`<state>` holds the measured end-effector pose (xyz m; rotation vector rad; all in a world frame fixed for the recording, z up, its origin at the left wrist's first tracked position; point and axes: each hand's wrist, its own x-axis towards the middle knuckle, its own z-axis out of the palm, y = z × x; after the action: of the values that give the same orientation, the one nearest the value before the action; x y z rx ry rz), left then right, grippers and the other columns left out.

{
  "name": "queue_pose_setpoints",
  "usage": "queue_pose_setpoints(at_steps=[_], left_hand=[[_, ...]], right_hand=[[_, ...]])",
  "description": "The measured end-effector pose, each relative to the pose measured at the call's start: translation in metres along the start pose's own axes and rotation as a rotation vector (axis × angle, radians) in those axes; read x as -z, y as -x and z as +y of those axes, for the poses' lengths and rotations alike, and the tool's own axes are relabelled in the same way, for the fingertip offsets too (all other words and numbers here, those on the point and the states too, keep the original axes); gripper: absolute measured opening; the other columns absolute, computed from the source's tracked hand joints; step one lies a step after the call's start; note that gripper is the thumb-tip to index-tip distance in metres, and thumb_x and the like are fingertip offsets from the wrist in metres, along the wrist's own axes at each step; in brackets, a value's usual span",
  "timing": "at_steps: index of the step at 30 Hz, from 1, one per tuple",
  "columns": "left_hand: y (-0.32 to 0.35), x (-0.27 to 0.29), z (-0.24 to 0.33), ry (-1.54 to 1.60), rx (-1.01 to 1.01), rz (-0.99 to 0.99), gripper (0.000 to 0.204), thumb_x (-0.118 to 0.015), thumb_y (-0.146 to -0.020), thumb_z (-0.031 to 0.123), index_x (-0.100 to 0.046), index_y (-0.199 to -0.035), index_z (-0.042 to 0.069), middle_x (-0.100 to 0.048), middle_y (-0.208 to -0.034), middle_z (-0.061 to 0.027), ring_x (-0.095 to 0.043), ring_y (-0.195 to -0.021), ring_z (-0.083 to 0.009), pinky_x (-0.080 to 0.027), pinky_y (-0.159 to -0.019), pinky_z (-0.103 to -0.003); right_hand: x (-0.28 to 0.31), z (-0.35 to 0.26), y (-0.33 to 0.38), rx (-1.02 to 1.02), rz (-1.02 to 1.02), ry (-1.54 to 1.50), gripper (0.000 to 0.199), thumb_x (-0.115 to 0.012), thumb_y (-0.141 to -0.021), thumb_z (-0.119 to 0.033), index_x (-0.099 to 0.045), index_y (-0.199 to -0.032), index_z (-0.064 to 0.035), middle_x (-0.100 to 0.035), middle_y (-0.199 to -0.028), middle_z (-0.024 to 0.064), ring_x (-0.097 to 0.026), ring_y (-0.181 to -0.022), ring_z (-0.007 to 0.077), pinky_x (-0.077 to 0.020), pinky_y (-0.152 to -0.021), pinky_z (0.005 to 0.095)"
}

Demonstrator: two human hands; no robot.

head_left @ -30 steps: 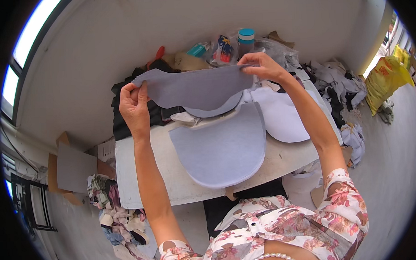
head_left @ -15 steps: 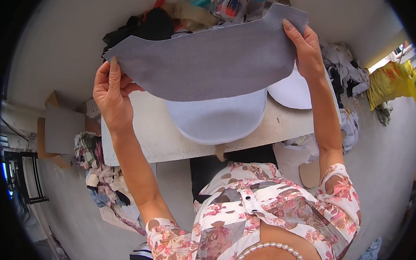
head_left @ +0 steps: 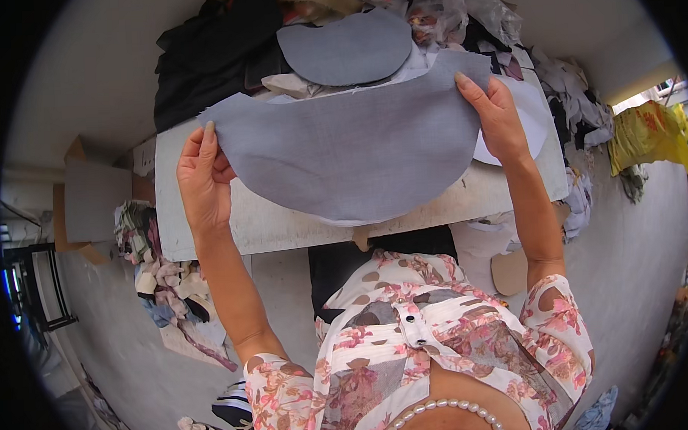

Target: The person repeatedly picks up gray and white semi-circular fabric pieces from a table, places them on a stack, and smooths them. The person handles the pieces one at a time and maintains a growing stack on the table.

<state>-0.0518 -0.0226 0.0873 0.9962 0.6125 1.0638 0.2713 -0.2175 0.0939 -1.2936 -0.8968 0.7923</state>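
Observation:
Stretched between both my hands is a grey-blue cut fabric piece (head_left: pixel 349 154) with a curved lower edge and pointed upper corners. My left hand (head_left: pixel 206 174) pinches its left corner, thumb on top. At the other end, my right hand (head_left: pixel 492 115) grips the right corner between thumb and fingers. The cloth hangs over the pale worktable (head_left: pixel 196 216) and hides most of what lies beneath it; a thin pale rim shows under its lower edge. Beyond it lies another grey-blue curved piece (head_left: pixel 346 48). A white rounded piece (head_left: pixel 524 121) rests beside my right hand.
Black cloth (head_left: pixel 210 60) and clear plastic bags (head_left: pixel 481 9) are heaped at the table's far side. Fabric scraps (head_left: pixel 176 285) pile up at the left, near a cardboard box (head_left: pixel 93 201). A yellow bag (head_left: pixel 648 140) stands at the far right.
Both hands have brought the fabric piece down and nearer to me, over the pale rounded piece on the table. The other grey-blue piece behind it has come into sight.

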Motion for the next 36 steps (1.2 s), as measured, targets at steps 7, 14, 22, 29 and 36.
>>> queue_pose_setpoints(at_steps=[7, 14, 22, 29, 36], left_hand=[[-0.035, 0.006, -0.05, -0.374, 0.114, 0.091, 0.02, -0.062, -0.091, 0.017, -0.059, -0.098, -0.002, -0.064, -0.074, -0.0044, -0.06, -0.055, -0.0096, -0.046, -0.038, -0.022], [-0.044, 0.007, -0.068, -0.54, 0.063, 0.115, 0.02, -0.063, -0.091, 0.016, -0.06, -0.094, -0.003, -0.058, -0.062, -0.0016, -0.05, -0.044, -0.0063, -0.039, -0.035, -0.021], [-0.04, 0.008, -0.063, -0.822, 0.034, 0.149, 0.028, -0.063, -0.09, 0.021, -0.059, -0.108, 0.0, -0.061, -0.073, -0.0035, -0.057, -0.059, -0.0087, -0.046, -0.049, -0.023], [-0.006, -0.027, -0.068, -1.457, -0.575, -0.272, 0.056, -0.058, -0.088, 0.046, -0.051, -0.133, 0.013, -0.034, -0.147, -0.0149, -0.024, -0.139, -0.0337, -0.013, -0.112, -0.053], [0.001, -0.027, -0.081, -1.582, -0.4, -0.438, 0.062, -0.057, -0.086, 0.048, -0.046, -0.139, 0.017, -0.023, -0.153, -0.015, -0.014, -0.142, -0.0368, -0.006, -0.113, -0.056]], right_hand=[[-0.003, 0.048, -0.025, 0.122, 0.11, 0.622, 0.03, -0.062, -0.089, -0.029, -0.059, -0.096, 0.0004, -0.061, -0.067, 0.0137, -0.059, -0.061, 0.022, -0.0451, -0.06, 0.0339], [-0.003, 0.068, -0.034, 0.186, 0.267, 0.894, 0.03, -0.064, -0.086, -0.028, -0.054, -0.084, 0.0, -0.057, -0.062, 0.0194, -0.057, -0.058, 0.0373, -0.0431, -0.054, 0.042], [-0.014, 0.049, -0.032, 0.181, 0.274, 1.142, 0.037, -0.066, -0.084, -0.033, -0.056, -0.107, -0.0051, -0.064, -0.078, 0.0151, -0.063, -0.072, 0.0327, -0.0482, -0.063, 0.04], [-0.033, 0.041, -0.013, 0.504, -0.003, 1.323, 0.066, -0.055, -0.088, -0.051, -0.041, -0.14, -0.0138, -0.031, -0.146, 0.0193, -0.023, -0.138, 0.0384, -0.0195, -0.11, 0.0543], [-0.032, 0.071, -0.011, 0.354, -0.163, 1.373, 0.064, -0.045, -0.092, -0.053, -0.036, -0.143, -0.0156, -0.025, -0.15, 0.018, -0.016, -0.141, 0.037, -0.0093, -0.114, 0.0538]])
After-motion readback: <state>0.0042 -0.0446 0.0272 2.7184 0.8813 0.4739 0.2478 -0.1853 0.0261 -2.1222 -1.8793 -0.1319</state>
